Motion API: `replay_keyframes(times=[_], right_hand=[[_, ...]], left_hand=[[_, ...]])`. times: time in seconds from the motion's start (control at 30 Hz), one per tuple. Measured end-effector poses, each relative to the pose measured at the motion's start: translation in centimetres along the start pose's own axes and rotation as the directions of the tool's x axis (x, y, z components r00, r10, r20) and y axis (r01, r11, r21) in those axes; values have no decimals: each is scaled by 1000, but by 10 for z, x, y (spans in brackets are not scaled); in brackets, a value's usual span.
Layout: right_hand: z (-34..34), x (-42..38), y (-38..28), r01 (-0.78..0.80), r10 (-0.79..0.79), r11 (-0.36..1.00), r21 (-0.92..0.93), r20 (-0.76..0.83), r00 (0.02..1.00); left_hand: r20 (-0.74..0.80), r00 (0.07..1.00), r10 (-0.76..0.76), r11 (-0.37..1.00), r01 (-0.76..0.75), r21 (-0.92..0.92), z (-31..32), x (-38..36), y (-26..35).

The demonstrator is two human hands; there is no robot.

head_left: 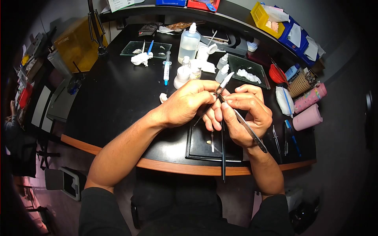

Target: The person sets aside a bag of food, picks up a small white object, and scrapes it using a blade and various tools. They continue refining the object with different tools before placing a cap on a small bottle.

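My left hand [191, 100] is closed, thumb and index finger pinched near a silver-bladed knife [226, 80] whose blade points up and right. A thin dark shaft slants below those fingers. Opposite it, my right hand [252, 114] is closed around a slim tool with a metal handle [251, 133]; its working end is hidden at the fingertips. A black rod-like handle [223, 153] hangs down between the hands, its upper end hidden. Both hands meet over a dark tray [195, 147], on which a small cream-coloured piece [208, 142] lies. Anything tiny between the fingertips cannot be made out.
Behind the hands stand a clear squeeze bottle [189, 43], small jars [182, 76] and dropper bottles [222, 72]. A syringe [167, 69] and glass slab [130, 48] lie left. Pink tumblers [309, 118] and loose tools [292, 137] are right; the table's wooden edge [173, 166] runs in front.
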State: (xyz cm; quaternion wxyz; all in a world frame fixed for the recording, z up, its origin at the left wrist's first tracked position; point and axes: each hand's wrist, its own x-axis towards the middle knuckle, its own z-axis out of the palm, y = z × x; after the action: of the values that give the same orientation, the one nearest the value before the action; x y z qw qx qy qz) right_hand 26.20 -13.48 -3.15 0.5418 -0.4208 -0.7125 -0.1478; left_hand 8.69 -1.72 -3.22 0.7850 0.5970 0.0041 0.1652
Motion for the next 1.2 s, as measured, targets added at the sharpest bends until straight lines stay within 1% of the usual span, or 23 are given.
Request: replay_keyframes(times=[0.2, 0.3, 0.4, 0.5, 0.6, 0.7, 0.8, 0.9, 1.2], right_hand=[[-1, 0, -2, 5, -5, 1000, -8, 10, 1000], [-2, 0, -2, 12, -12, 1000, -15, 10, 1000], [-1, 0, -1, 21, -21, 1000, -17, -6, 1000], [-3, 1, -1, 25, -26, 1000, -9, -26, 999], [-5, 2, -3, 23, -24, 1000, -21, -31, 999], [-4, 4, -4, 23, -24, 999, -36, -34, 999], [-3, 6, -4, 27, -28, 999, -43, -27, 999], [-3, 5, -4, 19, -20, 999, -50, -15, 1000], [-3, 5, 0, 28, -28, 998, -54, -10, 1000]], left_hand=[[11, 1000, 11, 1000, -10, -29, -1, 0, -3], [-41, 999, 16, 998, -18, -58, 4, 1, -2], [-19, 1000, 25, 998, -26, -50, 2, 2, -3], [4, 1000, 22, 1000, -22, -22, 0, 2, -1], [-51, 997, 55, 998, -56, -15, 2, 2, -1], [-55, 996, 77, 996, -74, 52, 1, 3, -4], [-57, 996, 74, 996, -71, 52, 3, 2, -3], [-60, 995, 81, 992, -75, 97, 2, 2, -4], [-14, 997, 74, 997, -74, 30, -3, 4, -10]])
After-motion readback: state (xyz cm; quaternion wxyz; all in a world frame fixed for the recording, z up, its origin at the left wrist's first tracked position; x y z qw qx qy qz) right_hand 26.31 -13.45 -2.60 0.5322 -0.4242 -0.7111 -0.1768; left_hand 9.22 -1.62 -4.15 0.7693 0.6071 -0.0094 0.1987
